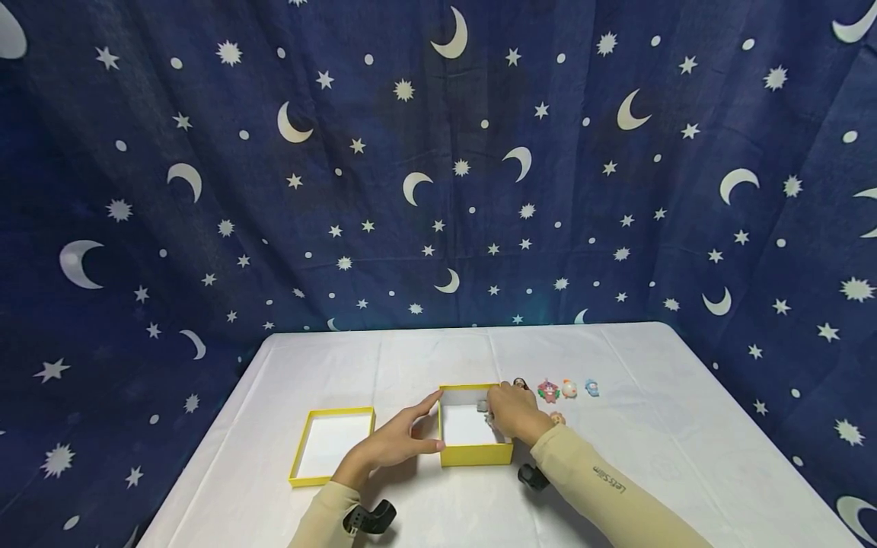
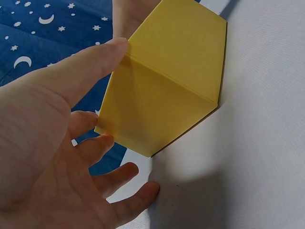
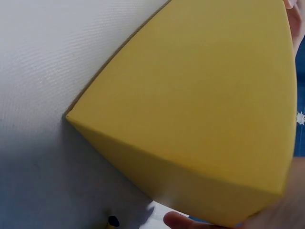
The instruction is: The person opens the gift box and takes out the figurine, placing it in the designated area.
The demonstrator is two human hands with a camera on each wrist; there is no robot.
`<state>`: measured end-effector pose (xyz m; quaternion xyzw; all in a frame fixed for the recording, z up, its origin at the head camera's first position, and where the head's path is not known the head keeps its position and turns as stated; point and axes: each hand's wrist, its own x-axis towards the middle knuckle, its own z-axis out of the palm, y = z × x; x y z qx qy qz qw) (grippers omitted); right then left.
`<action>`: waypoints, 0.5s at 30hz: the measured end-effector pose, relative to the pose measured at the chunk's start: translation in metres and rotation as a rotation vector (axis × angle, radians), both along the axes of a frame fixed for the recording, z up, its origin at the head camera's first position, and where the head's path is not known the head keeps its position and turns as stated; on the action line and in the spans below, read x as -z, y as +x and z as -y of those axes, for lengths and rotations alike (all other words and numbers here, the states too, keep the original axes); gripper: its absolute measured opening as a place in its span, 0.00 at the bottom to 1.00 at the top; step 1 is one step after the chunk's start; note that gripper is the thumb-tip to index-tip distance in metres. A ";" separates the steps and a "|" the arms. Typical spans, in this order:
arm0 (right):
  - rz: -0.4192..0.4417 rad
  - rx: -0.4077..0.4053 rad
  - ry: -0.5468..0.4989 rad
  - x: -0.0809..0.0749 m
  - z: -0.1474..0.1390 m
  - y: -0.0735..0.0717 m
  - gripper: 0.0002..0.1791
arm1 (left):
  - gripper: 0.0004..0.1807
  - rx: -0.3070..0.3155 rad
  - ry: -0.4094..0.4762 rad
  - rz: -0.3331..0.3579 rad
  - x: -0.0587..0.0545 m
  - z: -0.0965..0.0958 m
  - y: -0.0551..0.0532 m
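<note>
A yellow box [image 1: 476, 455] with a white inside stands uncovered on the table. My left hand [image 1: 397, 441] is at its left side, thumb by the near corner and a finger by the far corner. In the left wrist view this hand [image 2: 62, 138] has its fingers spread, thumb tip on the box's edge. My right hand [image 1: 512, 411] reaches over the right wall into the box, beside small grey pieces [image 1: 483, 406]. Its fingertips are hidden, so what they hold does not show. The right wrist view is mostly yellow box wall [image 3: 190, 95], with one finger [image 3: 178, 220] at the bottom.
A yellow-rimmed white lid [image 1: 336, 445] lies left of the box. To the right are a red figure [image 1: 548, 391], a white-and-orange one [image 1: 569, 389], a blue one [image 1: 592, 388], a dark-haired one [image 1: 521, 383] and an orange one [image 1: 558, 418]. A starry curtain [image 1: 384, 190] hangs behind.
</note>
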<state>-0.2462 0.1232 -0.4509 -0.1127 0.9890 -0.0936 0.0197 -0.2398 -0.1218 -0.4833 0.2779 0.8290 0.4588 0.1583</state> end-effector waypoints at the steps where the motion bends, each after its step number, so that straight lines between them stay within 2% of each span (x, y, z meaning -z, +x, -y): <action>1: 0.004 0.000 -0.008 0.000 -0.001 0.000 0.11 | 0.48 -0.001 0.001 0.001 0.000 0.000 0.000; 10: 0.023 0.009 -0.068 -0.002 -0.004 0.000 0.08 | 0.48 -0.007 -0.004 -0.004 -0.001 0.000 0.001; 15: 0.024 0.011 -0.150 -0.008 -0.005 0.003 0.03 | 0.48 -0.011 -0.008 -0.006 0.000 0.000 0.001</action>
